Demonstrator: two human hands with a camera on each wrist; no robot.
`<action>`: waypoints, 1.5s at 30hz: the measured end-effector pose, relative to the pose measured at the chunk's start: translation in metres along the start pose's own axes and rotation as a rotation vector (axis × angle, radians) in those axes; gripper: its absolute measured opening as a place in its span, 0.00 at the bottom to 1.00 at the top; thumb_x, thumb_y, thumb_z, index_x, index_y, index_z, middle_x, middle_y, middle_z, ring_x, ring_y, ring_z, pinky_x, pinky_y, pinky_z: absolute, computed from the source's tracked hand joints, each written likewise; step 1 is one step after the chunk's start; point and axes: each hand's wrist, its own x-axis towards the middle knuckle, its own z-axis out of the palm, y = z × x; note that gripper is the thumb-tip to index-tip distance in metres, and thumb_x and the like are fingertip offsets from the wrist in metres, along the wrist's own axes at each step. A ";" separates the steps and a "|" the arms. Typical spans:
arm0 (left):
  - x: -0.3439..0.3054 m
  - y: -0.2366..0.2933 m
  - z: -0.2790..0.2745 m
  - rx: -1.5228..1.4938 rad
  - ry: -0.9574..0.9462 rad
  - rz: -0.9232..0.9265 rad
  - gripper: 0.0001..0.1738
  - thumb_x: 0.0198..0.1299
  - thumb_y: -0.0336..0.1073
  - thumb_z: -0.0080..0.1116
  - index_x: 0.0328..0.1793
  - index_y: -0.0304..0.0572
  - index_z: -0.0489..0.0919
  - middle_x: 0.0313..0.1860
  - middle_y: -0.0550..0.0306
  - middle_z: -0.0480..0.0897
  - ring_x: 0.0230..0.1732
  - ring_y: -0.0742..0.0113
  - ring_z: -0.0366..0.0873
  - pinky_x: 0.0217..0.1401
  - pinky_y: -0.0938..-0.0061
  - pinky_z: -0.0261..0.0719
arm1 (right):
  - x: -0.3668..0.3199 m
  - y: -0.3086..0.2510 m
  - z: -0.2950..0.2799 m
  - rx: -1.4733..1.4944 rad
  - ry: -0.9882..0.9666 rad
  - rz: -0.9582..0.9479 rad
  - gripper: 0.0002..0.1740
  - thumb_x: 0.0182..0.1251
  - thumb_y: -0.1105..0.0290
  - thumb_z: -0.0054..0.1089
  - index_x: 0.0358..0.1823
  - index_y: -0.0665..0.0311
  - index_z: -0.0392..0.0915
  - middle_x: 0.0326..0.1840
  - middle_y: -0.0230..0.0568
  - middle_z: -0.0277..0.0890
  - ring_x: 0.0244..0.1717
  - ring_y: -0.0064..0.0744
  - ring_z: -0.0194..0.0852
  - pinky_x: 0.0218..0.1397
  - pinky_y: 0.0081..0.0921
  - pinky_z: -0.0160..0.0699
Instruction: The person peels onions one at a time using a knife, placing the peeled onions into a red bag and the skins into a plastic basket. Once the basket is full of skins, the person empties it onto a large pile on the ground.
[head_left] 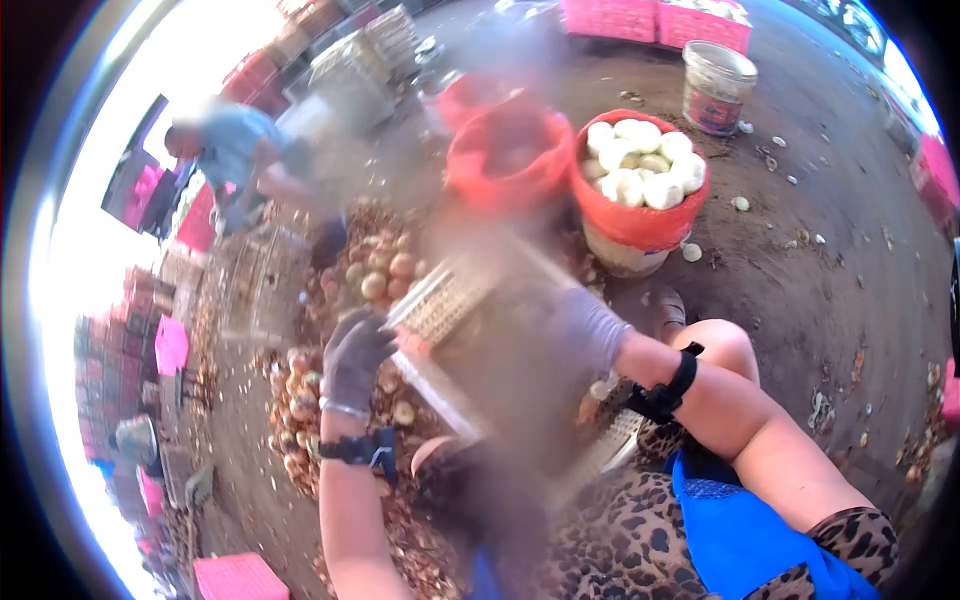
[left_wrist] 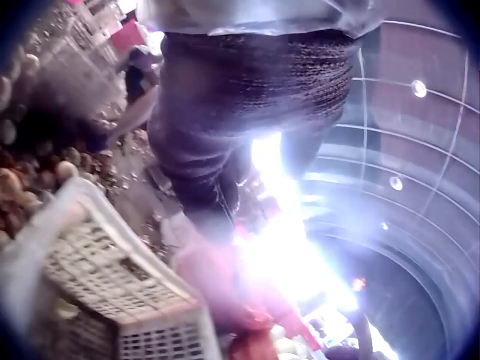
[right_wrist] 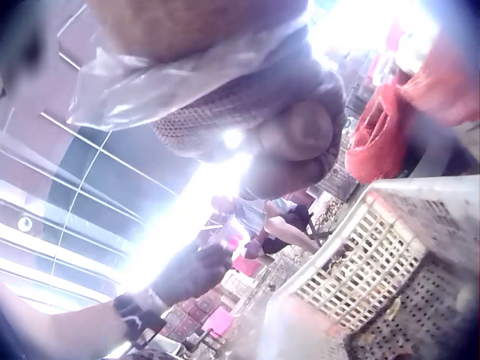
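My left hand [head_left: 358,350], in a grey-purple knit glove, is raised beside the white plastic crate [head_left: 430,392] with loosely bent fingers. In the left wrist view no object shows in that hand [left_wrist: 247,112]. The gloved right hand [head_left: 592,325] is over the crate's other side, partly lost in a blur. In the right wrist view its fingers curl in under a rounded form, and I cannot tell whether that is the thumb or a held thing. The crate's slatted wall [right_wrist: 375,259] appears below this hand. Brown onions [head_left: 375,275] lie on the ground past the left hand.
A red-lined bucket [head_left: 640,230] of peeled white onions stands ahead, next to another red-lined container [head_left: 510,165]. A white bucket [head_left: 718,85] and pink crates [head_left: 610,18] are farther back. Another person [head_left: 240,150] bends at the left. Onion skins [head_left: 400,540] litter the ground.
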 end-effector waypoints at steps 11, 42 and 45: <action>-0.215 -0.177 -0.259 0.142 0.942 -0.300 0.11 0.58 0.34 0.57 0.46 0.43 0.75 0.30 0.56 0.78 0.26 0.65 0.77 0.25 0.73 0.76 | -0.009 -0.038 0.066 0.401 -0.493 0.648 0.19 0.66 0.66 0.53 0.56 0.66 0.75 0.24 0.35 0.72 0.25 0.21 0.68 0.31 0.22 0.70; -0.074 -0.022 -0.078 0.520 0.258 -0.063 0.20 0.69 0.49 0.44 0.45 0.41 0.77 0.31 0.55 0.81 0.34 0.68 0.81 0.35 0.76 0.82 | 0.011 -0.126 0.087 1.175 -0.423 0.637 0.27 0.70 0.54 0.54 0.64 0.61 0.67 0.27 0.29 0.75 0.14 0.09 0.61 0.11 0.09 0.54; -0.075 0.015 0.023 0.914 0.269 0.127 0.17 0.67 0.43 0.47 0.42 0.39 0.81 0.31 0.48 0.83 0.35 0.61 0.83 0.42 0.65 0.79 | 0.014 -0.116 0.064 1.357 -0.527 0.555 0.29 0.72 0.49 0.47 0.66 0.62 0.64 0.44 0.36 0.79 0.20 0.14 0.68 0.17 0.10 0.61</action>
